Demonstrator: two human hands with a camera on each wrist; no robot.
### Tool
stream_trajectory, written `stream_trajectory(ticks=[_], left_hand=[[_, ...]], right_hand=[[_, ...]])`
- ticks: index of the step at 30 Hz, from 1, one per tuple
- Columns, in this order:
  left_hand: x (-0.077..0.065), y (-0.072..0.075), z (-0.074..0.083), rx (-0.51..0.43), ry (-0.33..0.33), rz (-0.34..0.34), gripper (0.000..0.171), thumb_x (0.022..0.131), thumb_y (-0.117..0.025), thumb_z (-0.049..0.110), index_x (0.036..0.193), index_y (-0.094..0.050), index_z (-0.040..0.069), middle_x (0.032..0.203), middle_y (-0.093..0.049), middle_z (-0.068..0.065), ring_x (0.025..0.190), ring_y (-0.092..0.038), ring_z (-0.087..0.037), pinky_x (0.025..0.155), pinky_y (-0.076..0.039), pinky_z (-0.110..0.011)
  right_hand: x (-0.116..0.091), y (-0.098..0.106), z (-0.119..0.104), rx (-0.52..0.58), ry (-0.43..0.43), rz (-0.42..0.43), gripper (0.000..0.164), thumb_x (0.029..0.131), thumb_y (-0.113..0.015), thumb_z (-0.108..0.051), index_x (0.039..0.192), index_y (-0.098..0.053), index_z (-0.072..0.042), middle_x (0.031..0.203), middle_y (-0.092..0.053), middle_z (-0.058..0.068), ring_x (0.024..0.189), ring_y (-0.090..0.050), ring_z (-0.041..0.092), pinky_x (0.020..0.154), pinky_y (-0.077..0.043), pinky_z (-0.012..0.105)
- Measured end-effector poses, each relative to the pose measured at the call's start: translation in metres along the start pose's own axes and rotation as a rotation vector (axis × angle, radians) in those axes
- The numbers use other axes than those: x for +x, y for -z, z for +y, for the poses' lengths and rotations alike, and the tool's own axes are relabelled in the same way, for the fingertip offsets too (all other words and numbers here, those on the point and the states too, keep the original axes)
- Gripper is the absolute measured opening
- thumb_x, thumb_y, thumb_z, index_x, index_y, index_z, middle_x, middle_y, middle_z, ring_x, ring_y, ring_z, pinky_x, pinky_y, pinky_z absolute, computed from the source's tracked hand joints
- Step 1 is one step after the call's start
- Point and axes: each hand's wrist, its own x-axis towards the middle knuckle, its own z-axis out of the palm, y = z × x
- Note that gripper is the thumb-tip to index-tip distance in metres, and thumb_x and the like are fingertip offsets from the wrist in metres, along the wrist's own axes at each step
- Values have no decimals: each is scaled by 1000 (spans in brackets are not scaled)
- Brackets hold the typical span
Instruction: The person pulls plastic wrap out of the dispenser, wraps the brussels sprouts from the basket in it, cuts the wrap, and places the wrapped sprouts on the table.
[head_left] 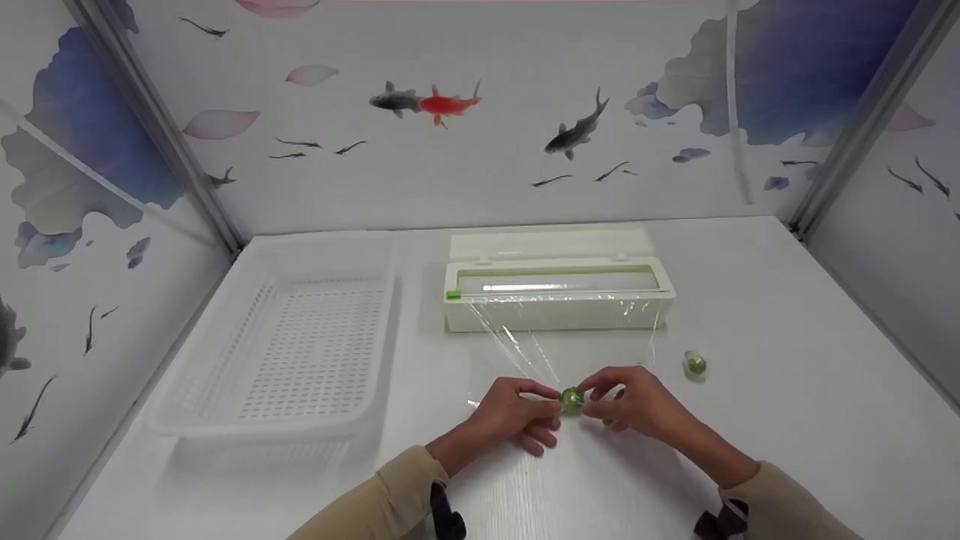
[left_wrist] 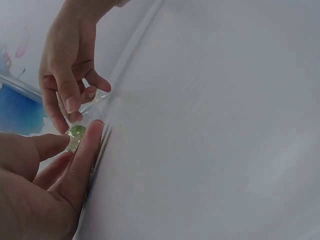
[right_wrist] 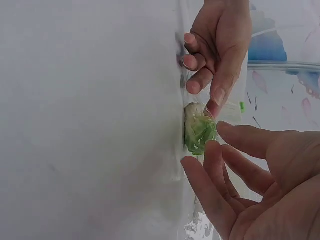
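Note:
A green Brussels sprout (head_left: 572, 400) sits on clear cling film (head_left: 517, 352), which wraps part of it and runs back to the dispenser box (head_left: 559, 314). Thumb and index finger of my left hand (head_left: 517, 412) pinch the film-covered sprout from its left side. On the opposite side my right hand (head_left: 634, 401) pinches it with thumb and index fingertips. In the right wrist view the sprout (right_wrist: 200, 131) shows glossy film over its leaves, with a pale stem end. Beyond my right hand, a second Brussels sprout (head_left: 695, 364), shiny as if wrapped, lies on the table.
A white perforated plastic basket (head_left: 386, 330) stands at the left of the white table (head_left: 780, 315). The dispenser's lid (head_left: 551, 241) is raised at the back, and a green slider (head_left: 453, 295) sits at its left end. Printed panels (head_left: 480, 172) enclose the table.

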Motion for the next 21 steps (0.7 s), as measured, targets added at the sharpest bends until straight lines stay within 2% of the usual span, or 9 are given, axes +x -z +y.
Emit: stream_trajectory(ticks=[8, 13, 18, 21], left_hand=[[4, 1, 2, 33, 2, -8, 19, 90, -74, 16, 108, -73, 9, 76, -74, -11, 52, -67, -15, 47, -59, -29], [5, 0, 2, 71, -2, -4, 21, 90, -73, 12, 110, -72, 8, 75, -74, -10, 50, -66, -13, 47, -59, -28], [8, 0, 2, 104, -27, 23, 25, 90, -72, 9, 114, -69, 7, 72, -74, -10, 47, -65, -12, 46, -58, -28], [9, -1, 1, 115, -42, 53, 22, 90, -71, 8, 112, -71, 7, 70, -73, -9, 46, -65, -12, 45, -58, -29]], right_hand=[[7, -5, -1, -47, -20, 48, 29, 82, -77, -1, 110, -73, -5, 94, -68, 10, 63, -62, 14, 55, -57, 28], [11, -10, -2, -86, -25, 73, 26, 81, -79, -2, 105, -73, -6, 91, -68, 8, 57, -60, 13, 52, -56, 27], [15, -12, -2, -106, -63, 99, 21, 83, -78, -6, 103, -74, -6, 84, -67, 5, 58, -61, 13, 52, -56, 27], [16, -12, -3, -104, -76, 99, 19, 84, -78, -6, 103, -74, -6, 82, -66, 4, 58, -61, 14, 52, -55, 27]])
